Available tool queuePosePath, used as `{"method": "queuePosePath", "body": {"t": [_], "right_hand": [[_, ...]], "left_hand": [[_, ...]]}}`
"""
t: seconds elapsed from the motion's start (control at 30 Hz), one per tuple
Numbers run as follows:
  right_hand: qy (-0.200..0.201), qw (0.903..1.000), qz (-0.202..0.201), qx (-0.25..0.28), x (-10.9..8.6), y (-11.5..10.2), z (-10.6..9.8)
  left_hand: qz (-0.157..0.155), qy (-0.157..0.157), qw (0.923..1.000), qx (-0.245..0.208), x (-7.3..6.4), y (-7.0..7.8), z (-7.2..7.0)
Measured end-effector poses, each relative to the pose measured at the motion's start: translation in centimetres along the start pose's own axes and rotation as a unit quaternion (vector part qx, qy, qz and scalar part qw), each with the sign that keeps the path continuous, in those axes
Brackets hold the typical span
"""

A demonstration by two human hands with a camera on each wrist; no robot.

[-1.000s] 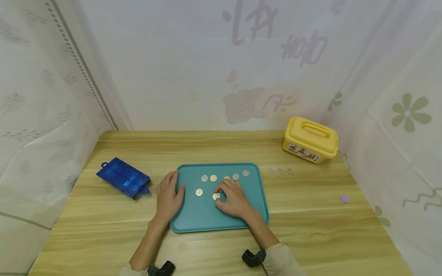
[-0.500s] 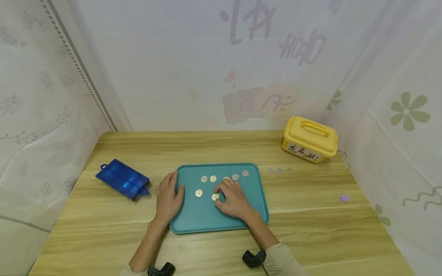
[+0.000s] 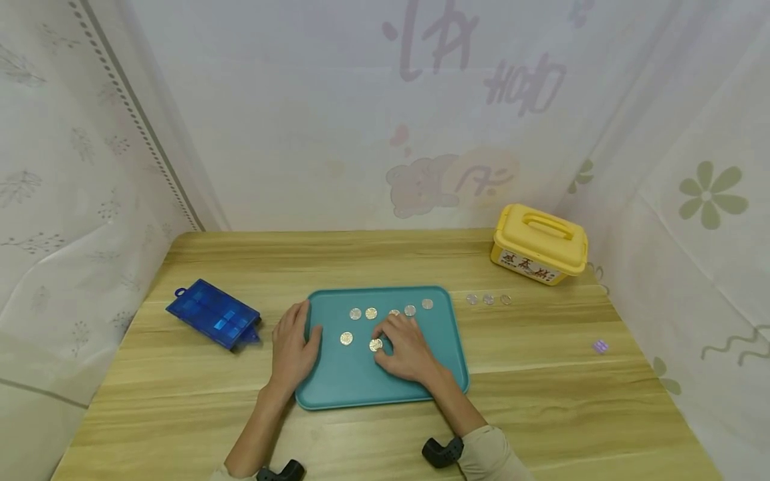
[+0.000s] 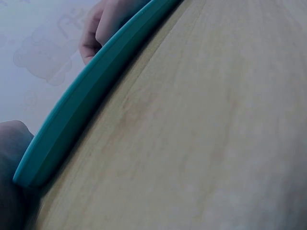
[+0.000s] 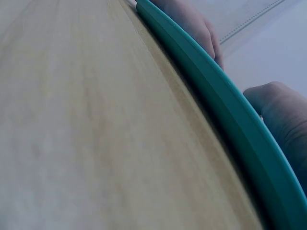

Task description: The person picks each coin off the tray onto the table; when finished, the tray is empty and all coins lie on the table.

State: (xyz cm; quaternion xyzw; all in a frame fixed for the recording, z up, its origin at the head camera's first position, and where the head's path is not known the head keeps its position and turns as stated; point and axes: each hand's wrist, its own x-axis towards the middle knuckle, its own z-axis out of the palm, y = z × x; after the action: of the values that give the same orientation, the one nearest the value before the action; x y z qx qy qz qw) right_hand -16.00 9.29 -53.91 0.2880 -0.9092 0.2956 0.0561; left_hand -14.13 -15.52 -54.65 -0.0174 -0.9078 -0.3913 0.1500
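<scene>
A teal tray (image 3: pixel 361 397) lies on the wooden table in the head view. My left hand (image 3: pixel 293 347) rests along its left rim, fingers extended and thumb over the edge. Over the tray's middle, my right hand (image 3: pixel 409 351) pinches a gold-coloured coin (image 3: pixel 375 345) between curled finger and thumb. Left of it lies another gold coin (image 3: pixel 346 339). Behind them runs a row of several coins, among them a silver one (image 3: pixel 355 313) and a gold one (image 3: pixel 371 312); my right hand partly covers one. In the wrist views the tray's rim (image 5: pixel 225 100) hides the coins.
A blue translucent compartment case (image 3: pixel 213 314) lies left of the tray. To the right, 3 silvery coins (image 3: pixel 488 299) lie in a row on the table. A yellow lidded box (image 3: pixel 540 244) stands at the back right, and a small purple cube (image 3: pixel 600 346) sits near the right edge.
The view has shifted very slightly. Both hands and the coins keep almost the same places, with the right hand still at the same gold coin.
</scene>
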Motion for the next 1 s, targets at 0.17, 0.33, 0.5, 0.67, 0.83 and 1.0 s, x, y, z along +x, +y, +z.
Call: {"method": "queuePosePath", "body": {"t": [0.17,0.33,0.5,0.67,0.83,1.0], "right_hand": [[-0.004,0.9996,0.017,0.024,0.10,0.06,-0.08],[0.022,0.9984,0.006,0.051,0.06,0.23,-0.03],[0.032,0.9978,-0.005,0.059,0.02,0.33,-0.04],[0.046,0.9970,-0.012,0.061,-0.02,0.36,-0.02],[0.047,0.9963,-0.013,0.071,-0.11,0.29,-0.07],[0.044,0.9947,0.001,0.094,-0.08,0.30,-0.01]], "left_hand": [[-0.001,0.000,1.0000,0.001,-0.02,0.00,-0.08],[0.000,-0.001,1.0000,0.000,-0.06,-0.01,-0.09],[0.001,0.001,1.0000,0.000,-0.07,-0.06,0.00],[-0.002,-0.003,1.0000,-0.001,-0.10,-0.07,0.01],[-0.007,-0.008,0.9999,0.002,-0.14,-0.09,-0.02],[-0.009,-0.008,0.9999,-0.001,-0.18,-0.05,-0.02]]}}
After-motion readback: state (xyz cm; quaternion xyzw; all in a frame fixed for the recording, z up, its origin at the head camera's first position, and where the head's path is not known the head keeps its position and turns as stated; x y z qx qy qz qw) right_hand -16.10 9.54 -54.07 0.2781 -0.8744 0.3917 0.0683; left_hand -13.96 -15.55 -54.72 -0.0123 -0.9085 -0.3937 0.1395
